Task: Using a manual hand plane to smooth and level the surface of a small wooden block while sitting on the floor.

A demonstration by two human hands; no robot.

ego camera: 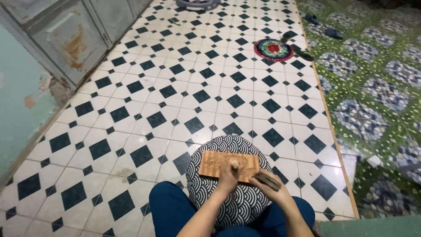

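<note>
A carved wooden board (219,163) lies flat on a round cushion (206,186) with a dark-and-white wave pattern, resting on my lap. My left hand (229,174) presses down on the board's middle, fingers curled around what looks like a thin tool, too small to tell. My right hand (268,184) sits just right of the board's near corner, closed around a dark stubby object (265,179), possibly a mallet or tool handle. My legs in blue trousers (171,210) frame the cushion.
White floor tiles with dark diamonds (175,96) stretch ahead. A round crocheted mat (273,49) and dark slippers (302,53) lie far ahead. A green patterned floor (377,96) begins at right beyond a wooden strip. A grey metal door (70,39) stands at left.
</note>
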